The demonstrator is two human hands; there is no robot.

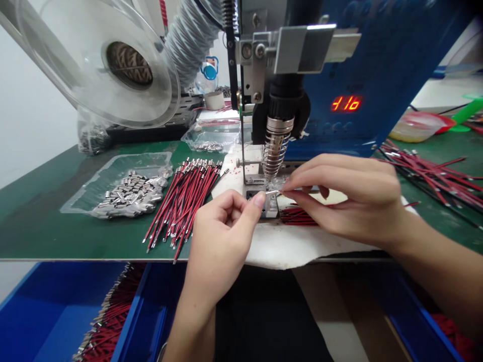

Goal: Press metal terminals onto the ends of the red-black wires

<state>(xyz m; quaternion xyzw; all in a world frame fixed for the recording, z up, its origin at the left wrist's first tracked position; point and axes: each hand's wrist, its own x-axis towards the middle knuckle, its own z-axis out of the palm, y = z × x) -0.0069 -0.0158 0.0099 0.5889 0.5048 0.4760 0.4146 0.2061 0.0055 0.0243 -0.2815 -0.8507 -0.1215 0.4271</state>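
Observation:
My left hand [222, 241] is closed in a pinch, thumb over index finger, at the small metal fixture [269, 207] under the soldering machine's tip. A thin silver metal piece [272, 192] spans the gap between my two hands, its left end at my left thumb. My right hand [339, 196] pinches at the right end of this piece, where a bit of red wire shows; most of what it holds is hidden by the fingers. Just above is the spring-wrapped soldering head [278, 146]. Several red and black wires [298, 215] lie under my right hand.
Left of my hands lies a bundle of red-black wires [184, 201] with metal ends. Beyond it stands a clear tray of small metal cylinders [130, 193]. The blue machine housing [339, 120] rises behind. More wires [437, 171] lie right. Blue bins [68, 301] sit below the table edge.

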